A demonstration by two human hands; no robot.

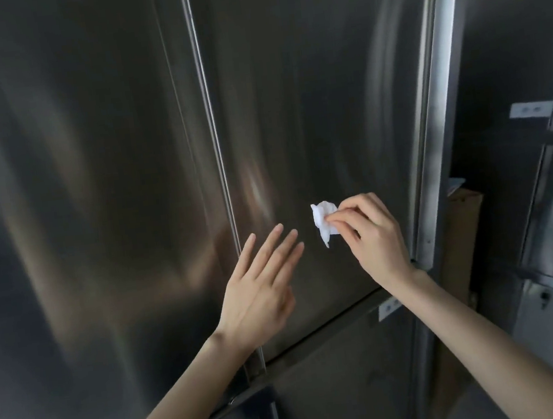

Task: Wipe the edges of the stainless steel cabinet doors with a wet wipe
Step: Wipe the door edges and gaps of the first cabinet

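The wet wipe [324, 219] was a small crumpled white wad, pinched between the thumb and fingertips [346, 215] of the right hand [373, 236] and held in front of the right cabinet door [307, 102], well to the right of the vertical seam [212, 130] between the two upper doors. I could not tell whether it touched the steel. I judged it light, limp and damp, with no stiffness of its own, so it would only wipe where fingers backed it; I would take it by the bunched middle, as it was held, leaving a pad free to wrap over an edge. Its long axis ran roughly up and down, parallel to the seam, with a loose tail pointing downward. The left hand [260, 287] held nothing, its fingers straight and spread, just right of the seam and lower than the wipe. Left of the seam stood the left cabinet door [73, 163]; far to its right, past the door's outer edge [430, 123], a cardboard box [461, 240] showed.
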